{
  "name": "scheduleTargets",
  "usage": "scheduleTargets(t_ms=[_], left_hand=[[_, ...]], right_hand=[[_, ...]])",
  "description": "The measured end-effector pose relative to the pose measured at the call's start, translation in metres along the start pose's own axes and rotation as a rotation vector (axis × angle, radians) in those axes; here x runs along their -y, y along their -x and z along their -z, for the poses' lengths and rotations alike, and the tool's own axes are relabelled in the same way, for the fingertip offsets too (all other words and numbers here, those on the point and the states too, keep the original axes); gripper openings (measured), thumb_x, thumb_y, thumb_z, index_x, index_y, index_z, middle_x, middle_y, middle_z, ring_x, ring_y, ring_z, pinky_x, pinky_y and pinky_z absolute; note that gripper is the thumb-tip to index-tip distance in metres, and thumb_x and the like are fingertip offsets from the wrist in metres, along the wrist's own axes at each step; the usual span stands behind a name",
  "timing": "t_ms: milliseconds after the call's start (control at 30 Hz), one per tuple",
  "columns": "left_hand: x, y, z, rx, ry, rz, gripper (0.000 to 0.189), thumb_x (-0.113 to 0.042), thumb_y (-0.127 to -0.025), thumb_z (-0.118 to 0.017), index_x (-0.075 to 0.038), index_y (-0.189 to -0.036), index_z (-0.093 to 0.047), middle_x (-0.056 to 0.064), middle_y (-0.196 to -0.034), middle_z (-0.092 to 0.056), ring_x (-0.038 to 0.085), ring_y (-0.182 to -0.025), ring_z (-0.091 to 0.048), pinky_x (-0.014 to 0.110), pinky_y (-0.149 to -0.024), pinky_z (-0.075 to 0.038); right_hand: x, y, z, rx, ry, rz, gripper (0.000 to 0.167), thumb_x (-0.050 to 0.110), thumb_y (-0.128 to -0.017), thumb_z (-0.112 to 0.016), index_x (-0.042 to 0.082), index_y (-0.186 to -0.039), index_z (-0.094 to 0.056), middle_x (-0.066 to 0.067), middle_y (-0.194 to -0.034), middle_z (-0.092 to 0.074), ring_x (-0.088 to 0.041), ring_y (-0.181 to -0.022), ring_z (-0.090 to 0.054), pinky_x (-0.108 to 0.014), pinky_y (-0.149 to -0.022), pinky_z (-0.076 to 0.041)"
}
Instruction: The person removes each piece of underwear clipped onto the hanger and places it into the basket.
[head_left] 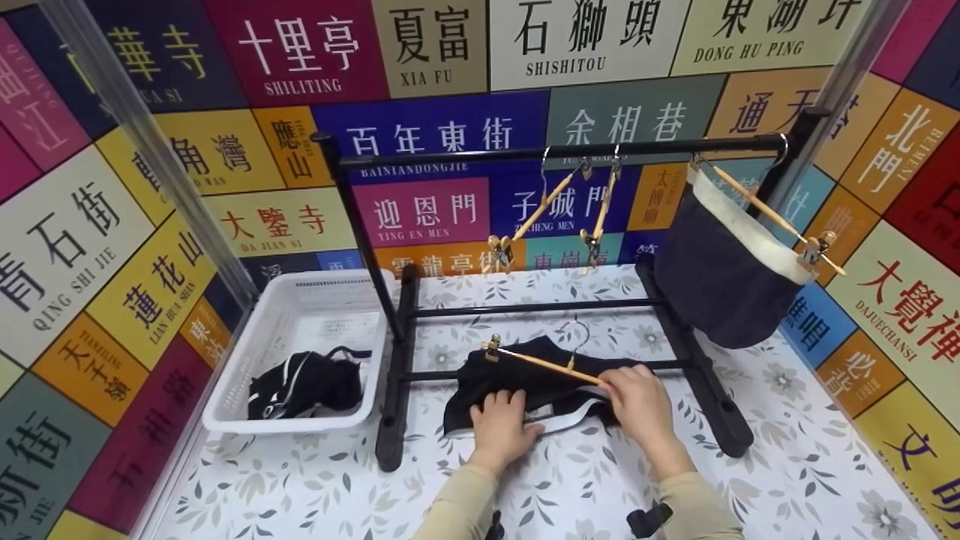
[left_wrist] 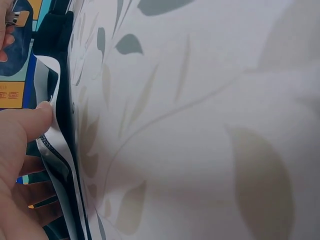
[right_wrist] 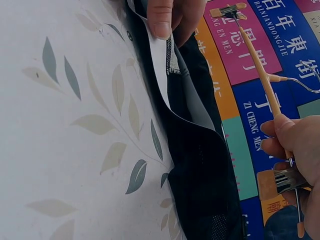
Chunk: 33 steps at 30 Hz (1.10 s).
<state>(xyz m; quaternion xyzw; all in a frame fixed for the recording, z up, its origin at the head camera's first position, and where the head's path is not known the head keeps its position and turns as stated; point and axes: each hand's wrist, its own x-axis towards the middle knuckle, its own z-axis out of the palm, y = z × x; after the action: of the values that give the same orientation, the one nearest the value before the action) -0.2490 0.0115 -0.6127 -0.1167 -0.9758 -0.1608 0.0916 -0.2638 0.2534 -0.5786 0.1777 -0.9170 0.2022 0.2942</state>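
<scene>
A black garment (head_left: 525,367) with a white inner waistband lies on the patterned tabletop, partly over the rack's lower bar. My left hand (head_left: 501,427) holds it at the waist opening: the fingers lie over the black cloth, and the thumb (right_wrist: 161,30) is at the white band. In my right hand (head_left: 639,405) is the right end of a wooden clip hanger (head_left: 551,364), pinched beside its metal clip (right_wrist: 285,182). The hanger is tilted above the garment, its left clip (head_left: 492,346) apart from the waistband and its hook toward the rack.
A black rack (head_left: 480,156) stands behind my hands. Two bare clip hangers (head_left: 551,206) hang mid-rail, and a dark garment with a pale lining (head_left: 727,262) hangs at the right. At the left, a white basket (head_left: 292,281) holds black clothing with white trim (head_left: 307,382).
</scene>
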Motion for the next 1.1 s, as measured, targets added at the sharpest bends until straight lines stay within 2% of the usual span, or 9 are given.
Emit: scheduleTargets(t_ms=[200, 467, 733, 1100], left_hand=[[0.0006, -0.0003, 0.0001, 0.037, -0.013, -0.010, 0.063, -0.050, -0.081, -0.075, -0.012, -0.129, -0.061, 0.012, -0.121, -0.060, 0.033, -0.112, -0.053, 0.059, -0.085, -0.043], [0.0018, 0.0032, 0.0001, -0.005, -0.074, -0.057, 0.047, -0.044, -0.078, -0.078, -0.013, -0.111, -0.068, 0.011, -0.113, -0.060, 0.032, -0.105, -0.054, 0.055, -0.076, -0.045], [-0.0002, 0.0020, 0.0020, 0.029, -0.093, -0.025, 0.037, -0.043, -0.080, -0.077, -0.015, -0.103, -0.070, 0.010, -0.110, -0.061, 0.030, -0.102, -0.055, 0.052, -0.076, -0.045], [0.0015, 0.0024, 0.0018, -0.022, -0.090, -0.046, 0.025, -0.034, -0.080, -0.079, -0.015, -0.091, -0.069, 0.007, -0.096, -0.061, 0.028, -0.094, -0.057, 0.048, -0.070, -0.045]], right_hand=[[0.0000, 0.0008, -0.0001, 0.005, -0.007, -0.009, 0.011, 0.012, -0.081, -0.080, 0.011, -0.089, -0.073, -0.001, -0.080, -0.067, -0.028, -0.075, -0.055, -0.044, -0.065, -0.045], [0.0007, 0.0019, -0.0005, -0.023, -0.008, 0.015, 0.013, 0.012, -0.079, -0.082, 0.011, -0.087, -0.072, -0.001, -0.079, -0.067, -0.028, -0.071, -0.055, -0.043, -0.063, -0.044], [-0.0009, 0.0026, -0.0005, -0.034, -0.017, 0.029, 0.011, 0.011, -0.081, -0.081, 0.011, -0.087, -0.072, -0.002, -0.078, -0.067, -0.029, -0.072, -0.055, -0.044, -0.062, -0.044], [-0.0016, 0.0046, 0.0012, -0.002, -0.012, -0.007, 0.010, 0.012, -0.082, -0.080, 0.012, -0.088, -0.072, -0.002, -0.079, -0.067, -0.029, -0.072, -0.055, -0.045, -0.062, -0.044]])
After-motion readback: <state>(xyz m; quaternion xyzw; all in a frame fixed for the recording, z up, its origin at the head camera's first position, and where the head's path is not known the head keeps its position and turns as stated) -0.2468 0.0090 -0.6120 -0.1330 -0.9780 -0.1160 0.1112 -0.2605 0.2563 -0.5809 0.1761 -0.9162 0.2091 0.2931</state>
